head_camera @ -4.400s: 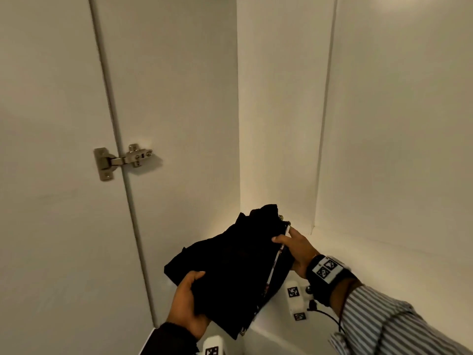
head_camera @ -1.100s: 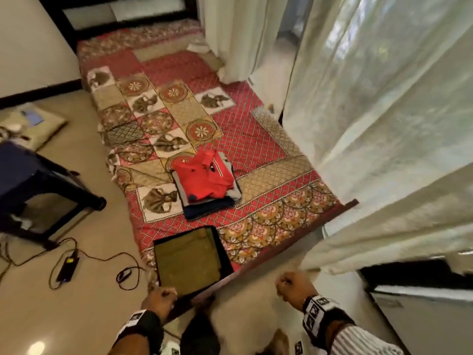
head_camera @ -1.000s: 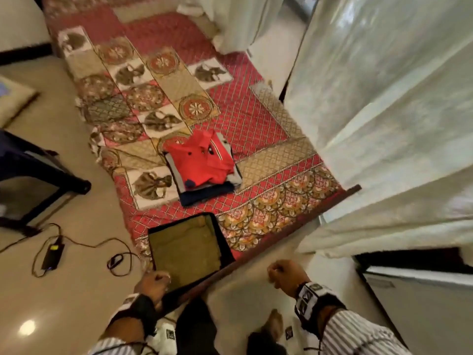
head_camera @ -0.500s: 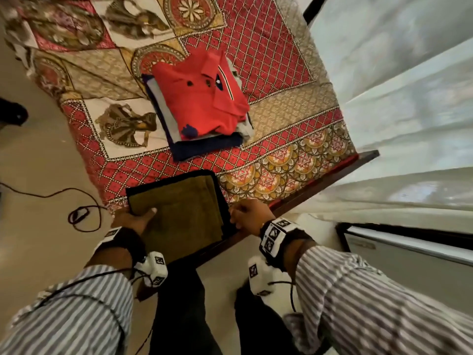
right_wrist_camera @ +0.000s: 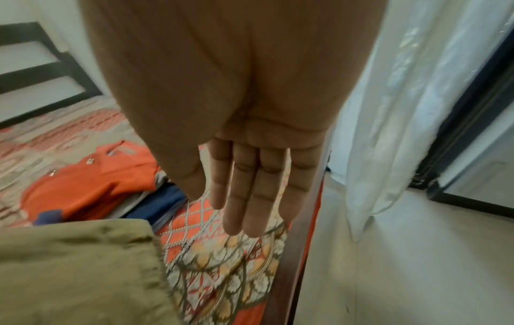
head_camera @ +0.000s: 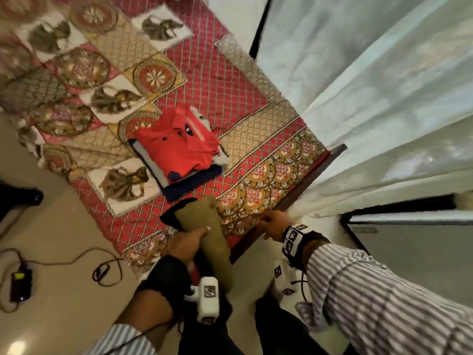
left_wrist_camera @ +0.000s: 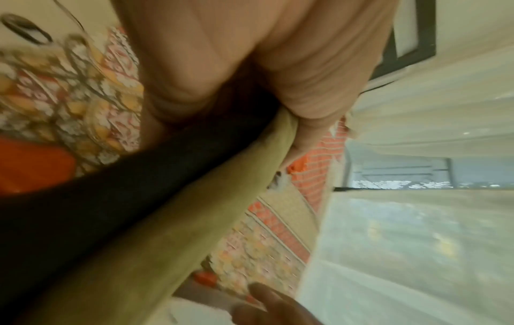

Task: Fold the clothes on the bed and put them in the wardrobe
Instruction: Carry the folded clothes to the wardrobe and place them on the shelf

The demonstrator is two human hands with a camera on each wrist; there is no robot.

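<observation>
Left hand (head_camera: pixel 190 243) grips the folded olive-and-black garment (head_camera: pixel 208 226) lifting off the bed's (head_camera: pixel 268 139) foot edge, right hand (right_wrist_camera: pixel 250 176) flat, fingers straight, empty; should support underneath so the fold holds.

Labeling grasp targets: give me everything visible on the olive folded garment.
The olive folded garment is matte woven cloth with a stitched hem, stacked on a black garment. The bundle is tilted, partly lifted off the patterned bedspread at the bed's foot corner. The left hand grips its edge, thumb on top; the right hand is apart from it, fingers straight.
</observation>
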